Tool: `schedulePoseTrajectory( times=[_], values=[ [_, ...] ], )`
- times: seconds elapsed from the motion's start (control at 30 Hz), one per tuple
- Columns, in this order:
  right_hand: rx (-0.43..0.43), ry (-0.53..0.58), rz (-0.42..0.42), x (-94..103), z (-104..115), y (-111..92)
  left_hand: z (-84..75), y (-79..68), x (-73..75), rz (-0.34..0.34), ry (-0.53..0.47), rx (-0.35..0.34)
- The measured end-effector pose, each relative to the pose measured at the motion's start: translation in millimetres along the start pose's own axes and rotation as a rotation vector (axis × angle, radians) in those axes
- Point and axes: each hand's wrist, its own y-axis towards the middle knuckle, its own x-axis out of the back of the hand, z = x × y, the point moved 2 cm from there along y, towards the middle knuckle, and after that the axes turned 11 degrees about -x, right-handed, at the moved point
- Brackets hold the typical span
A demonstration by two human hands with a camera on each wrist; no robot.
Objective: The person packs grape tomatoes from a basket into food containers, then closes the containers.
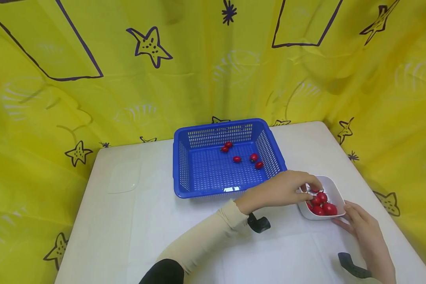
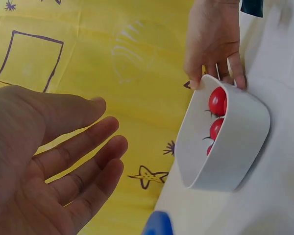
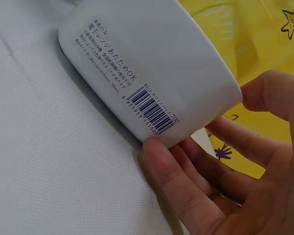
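A white square plastic container (image 1: 333,190) holds several cherry tomatoes (image 1: 321,197). My right hand (image 1: 365,228) holds it at its near right corner, thumb on the rim and fingers low on the wall. In the right wrist view a printed label with a barcode (image 3: 149,110) shows on the container's side. My left hand (image 1: 287,188) hovers over the container's left side. In the left wrist view the left hand (image 2: 63,156) has its fingers loosely extended and apart from the thumb, with nothing between them. The tomatoes beneath it are partly hidden in the head view.
A blue plastic basket (image 1: 180,165) stands at the back middle of the white table (image 1: 120,221), with several tomatoes (image 1: 237,159) scattered inside. My left forearm passes in front of its near right corner. A yellow patterned curtain (image 1: 198,79) hangs behind and beside the table.
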Motion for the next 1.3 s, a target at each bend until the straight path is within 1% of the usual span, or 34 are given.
schedulePoseTrajectory(
  times=[0.17, 0.3, 0.43, 0.5, 0.67, 0.8, 0.93, 1.1, 1.3],
  values=[
    [-0.035, 0.004, 0.014, -0.2, 3, 0, 0.6, -19.6, 24.5, -0.006, -0.037, -0.035],
    [-0.054, 0.01, 0.02, -1.3, 5, 0, 4.6, -35.8, 42.5, -0.018, -0.03, -0.047],
    [-0.069, 0.018, 0.023, -1.5, 6, 0, 11.2, -51.5, 58.1, -0.04, -0.04, -0.036],
    [-0.075, 0.02, 0.024, -1.2, 6, 0, 15.0, -58.8, 65.7, -0.056, -0.06, -0.035],
    [-0.077, 0.022, 0.02, -0.6, 6, 1, 25.3, -74.2, 83.8, -0.093, -0.106, -0.006],
    [-0.072, 0.026, 0.01, -0.4, 7, 2, 35.4, -83.3, 96.7, -0.122, -0.104, 0.028],
    [-0.081, 0.032, 0.01, 0.1, 7, 2, 49.5, -89.3, 107.3, -0.136, -0.084, 0.069],
    [-0.077, 0.014, 0.012, 0.7, 4, 0, 67.7, -95.1, 117.9, -0.139, -0.076, 0.121],
    [-0.056, 0.011, 0.009, 0.3, 3, 1, 91.5, -101.6, 129.8, -0.157, -0.042, 0.172]
  ],
)
